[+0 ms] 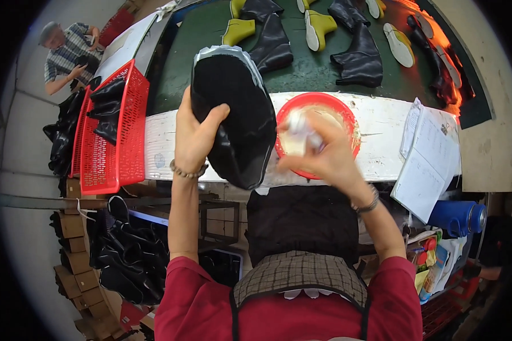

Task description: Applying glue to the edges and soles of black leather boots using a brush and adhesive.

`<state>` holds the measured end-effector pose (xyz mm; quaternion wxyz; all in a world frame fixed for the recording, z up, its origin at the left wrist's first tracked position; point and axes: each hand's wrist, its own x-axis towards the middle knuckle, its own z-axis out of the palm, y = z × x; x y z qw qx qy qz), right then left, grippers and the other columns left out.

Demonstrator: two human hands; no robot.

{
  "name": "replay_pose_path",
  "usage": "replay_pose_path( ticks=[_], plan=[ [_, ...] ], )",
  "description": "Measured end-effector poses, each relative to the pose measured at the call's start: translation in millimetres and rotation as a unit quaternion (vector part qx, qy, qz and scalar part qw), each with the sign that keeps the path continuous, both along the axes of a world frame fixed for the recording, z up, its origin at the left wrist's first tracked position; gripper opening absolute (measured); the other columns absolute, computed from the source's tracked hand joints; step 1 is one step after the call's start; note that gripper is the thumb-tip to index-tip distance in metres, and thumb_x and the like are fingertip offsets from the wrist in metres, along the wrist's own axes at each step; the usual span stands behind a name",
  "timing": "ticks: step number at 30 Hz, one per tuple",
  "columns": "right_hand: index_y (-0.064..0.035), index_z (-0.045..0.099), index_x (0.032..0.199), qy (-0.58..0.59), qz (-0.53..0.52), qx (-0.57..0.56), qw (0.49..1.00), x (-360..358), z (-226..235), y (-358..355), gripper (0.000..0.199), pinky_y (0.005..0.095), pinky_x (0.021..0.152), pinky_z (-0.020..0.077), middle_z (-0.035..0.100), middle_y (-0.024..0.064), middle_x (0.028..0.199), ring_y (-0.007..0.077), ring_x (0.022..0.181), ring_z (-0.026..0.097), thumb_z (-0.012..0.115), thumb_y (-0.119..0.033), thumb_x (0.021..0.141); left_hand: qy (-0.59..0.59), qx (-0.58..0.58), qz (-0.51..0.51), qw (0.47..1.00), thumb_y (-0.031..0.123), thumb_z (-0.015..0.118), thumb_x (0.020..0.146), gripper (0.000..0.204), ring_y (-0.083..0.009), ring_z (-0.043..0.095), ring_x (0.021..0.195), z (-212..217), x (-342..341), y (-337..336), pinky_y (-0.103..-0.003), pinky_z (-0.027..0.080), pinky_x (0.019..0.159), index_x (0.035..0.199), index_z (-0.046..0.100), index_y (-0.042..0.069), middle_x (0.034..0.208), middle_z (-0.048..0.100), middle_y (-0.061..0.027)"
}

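My left hand [194,136] grips a black boot upper [233,113], held sole side toward me with a pale grey rim along its top edge. My right hand [316,150] is blurred and holds a small white brush or applicator [300,129] over a red bowl [347,113] of pale glue on the white bench edge [165,148]. The boot is just left of the bowl and touches neither the bowl nor the right hand.
A red plastic basket [116,133] with black uppers stands at the left. Black boots [358,59] and yellow lasts [318,25] lie on the green belt [205,51] beyond. Papers [429,156] and a blue bottle [458,217] are at right. Another person [68,54] stands far left.
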<state>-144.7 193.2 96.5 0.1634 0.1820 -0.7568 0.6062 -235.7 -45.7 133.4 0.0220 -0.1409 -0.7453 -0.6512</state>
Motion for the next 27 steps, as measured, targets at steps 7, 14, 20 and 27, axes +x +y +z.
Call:
replay_pose_path(
  ticks=[7, 14, 20, 27],
  plan=[
    [0.0036, 0.072, 0.116, 0.022, 0.026, 0.037, 0.999, 9, -8, -48, 0.035, 0.0275, 0.063, 0.0518, 0.075, 0.0136, 0.086, 0.0161, 0.072, 0.07, 0.08, -0.001, 0.082, -0.021, 0.067, -0.005, 0.998, 0.003, 0.072, 0.089, 0.073, -0.0188, 0.06, 0.117, 1, -7, 10, -0.034, 0.048, 0.103, 0.151, 0.034, -0.005, 0.132, 0.06, -0.0132],
    [0.0043, 0.072, 0.115, 0.045, 0.05, -0.05, 0.996, 9, 11, -28, 0.033, 0.0294, 0.065, 0.0517, 0.073, 0.0127, 0.085, 0.0186, 0.074, 0.07, 0.074, 0.006, 0.081, 0.15, -0.179, -0.057, 0.971, 0.017, 0.1, 0.058, 0.148, -0.0314, 0.056, 0.128, -21, 62, 13, -0.041, 0.044, 0.11, 0.163, -0.003, 0.006, 0.143, 0.049, -0.021],
    [-0.0044, 0.074, 0.114, -0.068, 0.033, 0.026, 0.997, 14, 16, 4, 0.038, 0.0277, 0.069, 0.0505, 0.072, 0.0056, 0.097, 0.0153, 0.082, 0.065, 0.085, -0.009, 0.078, 0.156, -0.185, 0.078, 0.967, -0.002, 0.083, 0.055, 0.135, -0.0296, 0.04, 0.141, -65, 74, -6, -0.037, 0.035, 0.116, 0.164, 0.005, 0.008, 0.16, 0.028, -0.02],
    [-0.0122, 0.077, 0.099, -0.037, -0.252, 0.404, 0.879, 12, -32, 76, 0.019, 0.0383, 0.067, 0.053, 0.064, 0.0043, 0.092, 0.0235, 0.081, 0.068, 0.077, -0.025, 0.085, 0.184, -0.151, 0.056, 0.97, 0.009, 0.092, 0.064, 0.133, -0.0306, 0.05, 0.13, -49, 74, -30, -0.04, 0.041, 0.11, 0.163, 0.003, 0.004, 0.148, 0.042, -0.021]
  ],
)
